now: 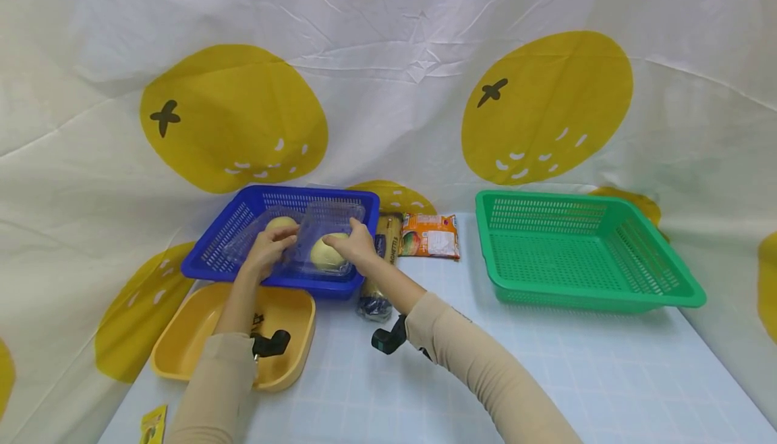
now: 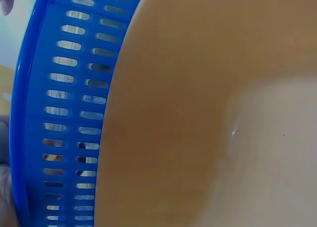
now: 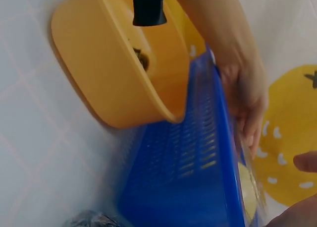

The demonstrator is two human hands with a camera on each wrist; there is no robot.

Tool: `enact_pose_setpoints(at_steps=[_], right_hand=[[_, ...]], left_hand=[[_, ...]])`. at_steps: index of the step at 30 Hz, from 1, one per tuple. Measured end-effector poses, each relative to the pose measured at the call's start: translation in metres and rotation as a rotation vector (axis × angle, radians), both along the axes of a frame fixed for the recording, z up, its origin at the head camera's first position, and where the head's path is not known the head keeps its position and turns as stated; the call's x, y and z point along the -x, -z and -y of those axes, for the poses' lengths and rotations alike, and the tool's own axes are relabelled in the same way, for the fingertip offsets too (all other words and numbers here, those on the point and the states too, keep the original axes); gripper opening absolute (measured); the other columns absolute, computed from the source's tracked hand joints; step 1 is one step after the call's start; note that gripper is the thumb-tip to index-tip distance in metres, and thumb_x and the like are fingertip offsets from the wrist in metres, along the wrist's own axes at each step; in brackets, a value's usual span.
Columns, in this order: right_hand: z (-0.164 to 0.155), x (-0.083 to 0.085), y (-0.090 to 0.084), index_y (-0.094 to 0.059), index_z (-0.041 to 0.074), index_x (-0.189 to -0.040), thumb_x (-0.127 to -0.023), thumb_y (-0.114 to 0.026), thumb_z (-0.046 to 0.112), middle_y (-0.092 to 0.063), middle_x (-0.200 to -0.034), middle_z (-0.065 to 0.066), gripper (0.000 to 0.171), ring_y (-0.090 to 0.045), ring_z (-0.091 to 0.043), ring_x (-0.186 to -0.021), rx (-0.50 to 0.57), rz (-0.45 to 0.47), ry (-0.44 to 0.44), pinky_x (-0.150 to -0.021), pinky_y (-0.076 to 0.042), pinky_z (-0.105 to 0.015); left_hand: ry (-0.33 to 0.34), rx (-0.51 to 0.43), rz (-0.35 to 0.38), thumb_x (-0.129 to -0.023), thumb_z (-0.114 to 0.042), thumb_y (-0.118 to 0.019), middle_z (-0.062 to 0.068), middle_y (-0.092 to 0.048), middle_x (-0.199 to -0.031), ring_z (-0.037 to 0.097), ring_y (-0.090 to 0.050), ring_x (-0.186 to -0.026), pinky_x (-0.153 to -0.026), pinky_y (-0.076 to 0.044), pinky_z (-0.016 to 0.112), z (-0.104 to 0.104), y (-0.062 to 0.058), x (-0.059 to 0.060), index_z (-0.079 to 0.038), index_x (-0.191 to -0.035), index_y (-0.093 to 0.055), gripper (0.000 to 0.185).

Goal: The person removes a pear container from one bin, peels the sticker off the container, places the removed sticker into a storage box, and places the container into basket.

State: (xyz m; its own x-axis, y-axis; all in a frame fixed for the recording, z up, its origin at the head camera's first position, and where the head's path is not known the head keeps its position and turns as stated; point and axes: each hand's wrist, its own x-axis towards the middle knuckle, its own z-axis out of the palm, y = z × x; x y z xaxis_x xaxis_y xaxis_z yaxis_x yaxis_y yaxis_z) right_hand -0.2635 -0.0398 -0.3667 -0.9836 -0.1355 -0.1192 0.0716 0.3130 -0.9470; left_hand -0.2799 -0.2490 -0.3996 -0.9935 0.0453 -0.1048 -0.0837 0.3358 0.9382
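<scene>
A clear plastic clamshell box [image 1: 324, 228] lies in the blue basket [image 1: 218, 272] with two pale yellow round pieces inside, one [image 1: 326, 255] at the front and one [image 1: 280, 223] behind. My left hand [image 1: 274, 245] grips the box's left side, fingers curled over it. On the front right, my right hand [image 1: 344, 244] grips the box over the nearer round piece. In the right wrist view the left hand [image 3: 247, 100] reaches over the blue basket [image 3: 198, 162] rim, and a right fingertip [image 3: 307, 161] shows at the edge. The left wrist view holds only the basket wall [image 2: 59, 113] and the yellow tub [image 2: 198, 113].
A yellow tub [image 1: 182, 343] sits at the blue basket's near left. A spaghetti packet [image 1: 386, 245] and an orange snack packet [image 1: 429, 235] lie just right of the basket. A green basket [image 1: 583, 295] stands at the right. A small yellow packet [image 1: 153, 424] lies at the near left edge.
</scene>
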Motion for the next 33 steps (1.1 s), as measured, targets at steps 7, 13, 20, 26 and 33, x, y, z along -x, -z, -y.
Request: enact_pose_setpoints(at_steps=[7,13,20,26,33], right_hand=[[-0.004,0.008,0.001,-0.020,-0.001,-0.148,-0.085,-0.068,0.025,-0.021,-0.153,-0.019,0.083,-0.023,-0.035,-0.139,0.072,0.039,-0.073,-0.109,-0.029,-0.047],[-0.004,0.016,0.006,-0.014,0.001,-0.149,-0.084,-0.069,0.025,-0.014,-0.155,-0.017,0.088,-0.018,-0.034,-0.140,0.117,0.079,-0.095,-0.110,-0.026,-0.047],[-0.004,0.018,0.007,-0.014,0.001,-0.149,-0.085,-0.070,0.024,-0.015,-0.155,-0.016,0.088,-0.017,-0.033,-0.141,0.100,0.110,-0.098,-0.111,-0.024,-0.046],[-0.003,0.017,0.007,-0.016,-0.001,-0.148,-0.084,-0.070,0.024,-0.018,-0.154,-0.018,0.087,-0.019,-0.034,-0.140,0.075,0.084,-0.091,-0.111,-0.024,-0.046],[-0.010,0.009,0.012,-0.021,0.003,-0.149,-0.088,-0.065,0.026,-0.029,-0.150,-0.019,0.078,-0.031,-0.034,-0.136,0.034,-0.021,-0.163,-0.105,-0.036,-0.045]], left_hand=[[-0.038,0.070,0.015,-0.099,-0.009,-0.043,0.024,-0.042,-0.140,0.030,-0.051,-0.109,-0.066,-0.047,0.025,-0.003,0.001,0.001,0.001,-0.141,-0.040,0.043],[-0.028,0.016,0.013,-0.099,-0.009,-0.041,0.029,-0.035,-0.143,0.040,-0.037,-0.128,-0.100,-0.040,0.047,-0.003,0.003,0.000,0.007,-0.140,-0.035,0.044],[-0.060,-0.069,0.008,-0.100,-0.009,-0.042,0.028,-0.033,-0.144,0.038,-0.030,-0.134,-0.109,-0.029,0.045,-0.003,0.004,-0.001,0.010,-0.138,-0.038,0.042],[-0.039,-0.079,-0.029,-0.100,-0.010,-0.043,0.029,-0.032,-0.144,0.038,-0.031,-0.134,-0.109,-0.030,0.043,-0.003,0.005,0.000,0.010,-0.138,-0.035,0.044],[-0.046,-0.066,-0.144,-0.098,-0.013,-0.048,0.032,-0.042,-0.136,0.042,-0.043,-0.124,-0.101,-0.039,0.048,-0.007,0.004,-0.002,0.009,-0.138,-0.037,0.047]])
